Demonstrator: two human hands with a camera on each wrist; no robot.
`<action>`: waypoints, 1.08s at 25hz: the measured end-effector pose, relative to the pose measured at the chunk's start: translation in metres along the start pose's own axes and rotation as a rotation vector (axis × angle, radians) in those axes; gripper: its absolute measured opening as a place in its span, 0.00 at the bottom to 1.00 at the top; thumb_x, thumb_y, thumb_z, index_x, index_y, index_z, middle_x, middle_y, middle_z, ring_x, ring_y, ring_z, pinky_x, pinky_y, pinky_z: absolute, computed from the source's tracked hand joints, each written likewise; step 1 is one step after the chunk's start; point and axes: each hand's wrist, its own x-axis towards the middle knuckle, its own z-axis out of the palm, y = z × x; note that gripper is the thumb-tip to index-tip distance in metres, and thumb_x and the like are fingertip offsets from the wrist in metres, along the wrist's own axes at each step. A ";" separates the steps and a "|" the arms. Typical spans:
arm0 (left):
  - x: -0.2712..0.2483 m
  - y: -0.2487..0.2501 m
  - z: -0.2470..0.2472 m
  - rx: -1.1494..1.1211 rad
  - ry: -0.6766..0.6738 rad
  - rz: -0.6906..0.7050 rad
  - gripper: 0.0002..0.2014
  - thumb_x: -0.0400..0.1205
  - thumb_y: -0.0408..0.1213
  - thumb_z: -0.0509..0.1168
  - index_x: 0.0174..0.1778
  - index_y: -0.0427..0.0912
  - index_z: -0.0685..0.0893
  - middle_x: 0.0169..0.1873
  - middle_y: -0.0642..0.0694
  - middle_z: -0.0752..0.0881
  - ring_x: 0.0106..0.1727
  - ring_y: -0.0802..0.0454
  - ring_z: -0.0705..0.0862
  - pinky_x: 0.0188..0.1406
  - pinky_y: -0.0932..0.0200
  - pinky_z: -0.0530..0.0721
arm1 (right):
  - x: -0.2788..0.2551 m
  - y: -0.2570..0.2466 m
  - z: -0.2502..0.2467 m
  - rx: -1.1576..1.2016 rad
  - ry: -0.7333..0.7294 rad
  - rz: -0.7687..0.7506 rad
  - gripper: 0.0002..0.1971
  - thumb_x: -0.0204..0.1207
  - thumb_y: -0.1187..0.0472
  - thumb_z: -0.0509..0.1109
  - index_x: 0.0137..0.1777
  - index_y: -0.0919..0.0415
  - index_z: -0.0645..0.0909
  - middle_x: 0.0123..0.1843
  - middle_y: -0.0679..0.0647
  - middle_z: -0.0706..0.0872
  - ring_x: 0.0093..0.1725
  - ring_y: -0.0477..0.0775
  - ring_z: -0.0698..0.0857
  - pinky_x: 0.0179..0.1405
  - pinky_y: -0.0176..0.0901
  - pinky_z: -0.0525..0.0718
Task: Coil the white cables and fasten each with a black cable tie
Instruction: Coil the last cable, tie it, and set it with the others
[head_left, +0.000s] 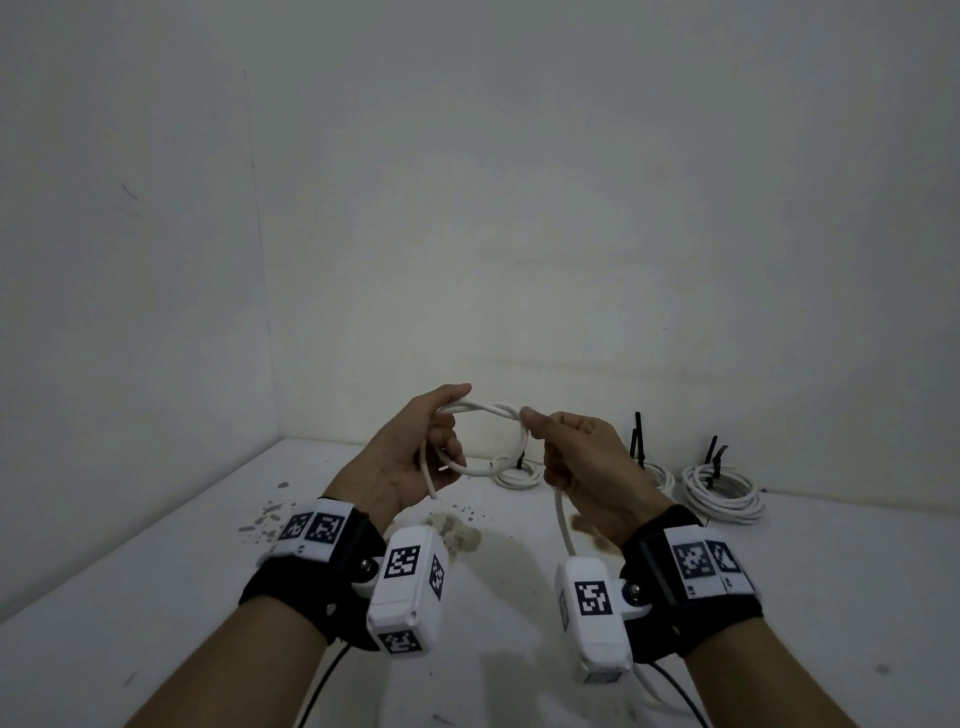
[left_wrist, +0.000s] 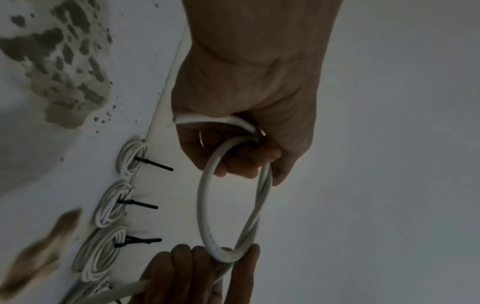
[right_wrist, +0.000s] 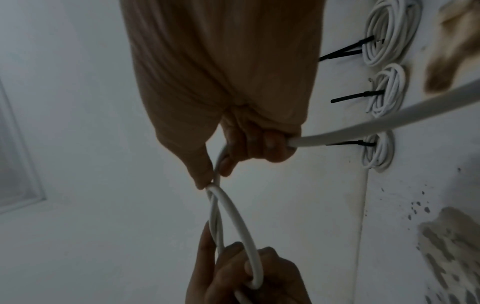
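Observation:
I hold a white cable (head_left: 498, 410) in the air in front of me, bent into a small loop (left_wrist: 205, 203) between both hands. My left hand (head_left: 441, 431) grips the loop's left side, fingers curled through it, and a short free end hangs below the palm. My right hand (head_left: 540, 431) pinches the loop's right side with thumb and fingers (right_wrist: 207, 176). From that hand the rest of the cable (head_left: 563, 525) runs down toward me. Three coiled white cables (head_left: 722, 488) lie at the back of the table, each fastened with a black cable tie (head_left: 636, 434).
The white table (head_left: 156, 561) meets white walls at the back and left. Chipped, stained patches (head_left: 452, 530) mark its surface below my hands. Finished coils (left_wrist: 132, 158) sit in a row along the back wall, tie tails sticking up.

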 end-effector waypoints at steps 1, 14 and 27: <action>-0.001 -0.001 0.002 -0.043 0.004 -0.011 0.28 0.76 0.46 0.74 0.16 0.49 0.65 0.11 0.53 0.63 0.15 0.56 0.68 0.25 0.61 0.74 | -0.001 0.002 0.000 0.009 0.032 -0.008 0.15 0.73 0.59 0.80 0.32 0.62 0.78 0.20 0.49 0.65 0.21 0.47 0.62 0.23 0.39 0.63; 0.020 -0.041 0.012 -0.469 -0.232 0.027 0.23 0.87 0.46 0.55 0.25 0.45 0.72 0.13 0.55 0.63 0.11 0.60 0.59 0.15 0.65 0.58 | 0.004 0.058 -0.029 -0.553 0.003 0.068 0.26 0.80 0.36 0.65 0.52 0.61 0.83 0.29 0.53 0.84 0.29 0.49 0.80 0.28 0.35 0.76; 0.057 -0.036 0.013 -0.308 -0.018 0.438 0.15 0.91 0.41 0.51 0.39 0.43 0.72 0.26 0.49 0.83 0.28 0.54 0.75 0.35 0.63 0.77 | -0.019 -0.004 -0.026 -1.361 -0.300 -0.206 0.06 0.83 0.54 0.67 0.55 0.49 0.85 0.42 0.42 0.80 0.43 0.48 0.78 0.45 0.42 0.77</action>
